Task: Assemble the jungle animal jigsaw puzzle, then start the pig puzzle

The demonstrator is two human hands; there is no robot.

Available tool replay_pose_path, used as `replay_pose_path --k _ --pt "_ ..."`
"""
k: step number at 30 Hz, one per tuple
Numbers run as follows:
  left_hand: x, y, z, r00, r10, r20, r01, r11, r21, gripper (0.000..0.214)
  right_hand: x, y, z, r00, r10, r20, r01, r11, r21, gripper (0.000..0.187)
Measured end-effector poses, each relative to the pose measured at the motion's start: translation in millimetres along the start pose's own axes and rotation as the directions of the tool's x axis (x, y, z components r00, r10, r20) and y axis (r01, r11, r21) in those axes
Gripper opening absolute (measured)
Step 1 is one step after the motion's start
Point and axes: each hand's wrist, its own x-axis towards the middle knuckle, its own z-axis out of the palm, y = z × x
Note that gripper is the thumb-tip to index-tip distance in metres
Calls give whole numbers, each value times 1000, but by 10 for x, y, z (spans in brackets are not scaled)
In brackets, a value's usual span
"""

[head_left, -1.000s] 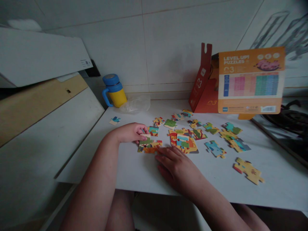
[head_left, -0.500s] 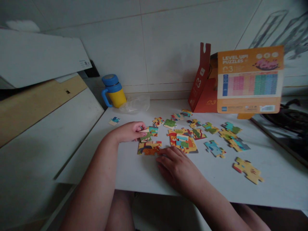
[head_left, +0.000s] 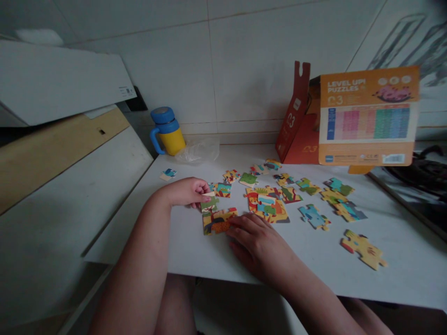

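Observation:
A green puzzle piece (head_left: 208,203) is pinched between the thumb and fingers of my left hand (head_left: 193,192). Its lower edge meets the top left of the leopard puzzle piece (head_left: 218,222); whether the two interlock I cannot tell. My right hand (head_left: 256,239) lies low over the table, its bent fingertips gripping the leopard piece's right end and hiding part of it. Just behind the green piece is a teal puzzle piece (head_left: 222,189). To the right, a lion puzzle section (head_left: 253,201) carries a loose piece (head_left: 266,208) on top.
Several loose pieces are spread over the white table (head_left: 195,253), including a yellow piece (head_left: 365,249) and a blue piece (head_left: 314,217). A blue-yellow mug (head_left: 173,141), a clear plastic bag (head_left: 199,151) and an orange puzzle box (head_left: 370,153) stand behind. Boards lean at left; a stove (head_left: 429,170) is at right.
My left hand has brought the green piece down against the leopard piece. The leopard piece has turned slightly, its left end coming nearer to me. The view has shifted a little.

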Motion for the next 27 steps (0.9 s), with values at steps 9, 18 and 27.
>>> replay_pose_path --k 9,18,27 --pt "52 -46 6 997 12 -74 -2 991 132 38 -12 13 24 1000 -4 -6 4 1000 0 31" --pt "113 -138 21 967 164 -197 -68 905 420 53 -3 -2 -5 1000 11 25 -11 1000 12 31" --pt "124 -67 76 952 190 -241 -99 933 346 35 -6 -4 0 1000 15 16 -15 1000 8 30"
